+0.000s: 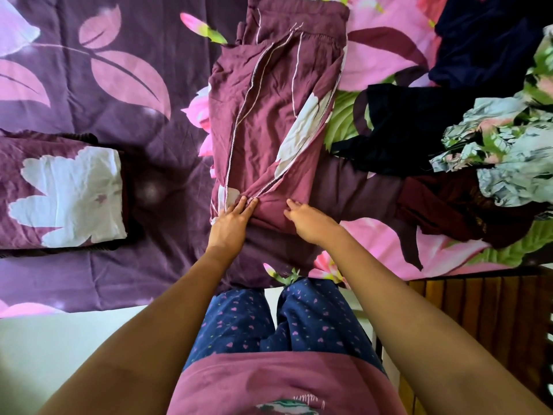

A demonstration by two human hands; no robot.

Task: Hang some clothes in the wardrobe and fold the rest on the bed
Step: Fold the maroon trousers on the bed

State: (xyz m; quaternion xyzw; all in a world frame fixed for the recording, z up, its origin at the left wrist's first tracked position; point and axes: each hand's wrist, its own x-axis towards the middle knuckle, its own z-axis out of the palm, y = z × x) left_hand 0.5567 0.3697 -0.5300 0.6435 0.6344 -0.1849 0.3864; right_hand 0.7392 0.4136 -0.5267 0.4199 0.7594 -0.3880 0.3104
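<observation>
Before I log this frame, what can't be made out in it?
- Head view, top edge: cuts off the far end of the maroon garment.
- Head view: fingertips of the right hand curl under, so a pinch on the cloth is uncertain.
- Head view, right edge: cuts the clothes pile; overlapping pieces hide the count.
- Wardrobe: outside the frame.

Soft, even light falls across the purple-and-pink floral bedsheet (pixel 125 175), brighter towards my right, where the pinks nearly wash out. The folded maroon garment with a white flower print (pixel 62 193) casts a dim shadow on its right. The heap of dark navy cloth (pixel 484 40) loses detail. Creases on the maroon trousers (pixel 269 121) look crisp. My forearms (pixel 155 319) balloon at the bottom corners.
</observation>
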